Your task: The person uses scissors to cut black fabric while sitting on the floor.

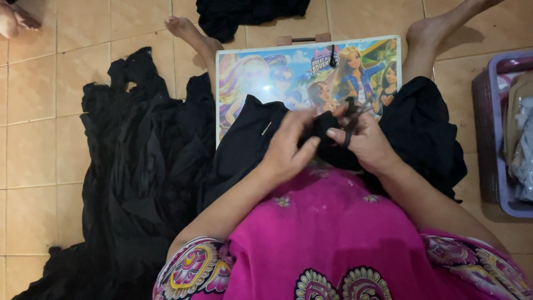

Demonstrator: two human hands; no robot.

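I sit on a tiled floor with a colourful picture board (pixel 261 66) over my legs. A black garment (pixel 150 161) lies across the board and spreads over the floor to my left. My left hand (pixel 288 145) pinches a fold of the black cloth near the board's lower edge. My right hand (pixel 363 139) is closed on a small pair of dark scissors (pixel 351 114), its fingers through the handles, right against the same fold. A small silvery pin or clip (pixel 266 128) shows on the cloth beside my left hand.
A purple plastic basket (pixel 494 133) with pale items stands at the right edge. Another dark cloth pile (pixel 250 14) lies beyond the board. My bare feet (pixel 183 28) flank the board. Someone else's foot (pixel 14 19) shows at the top left corner.
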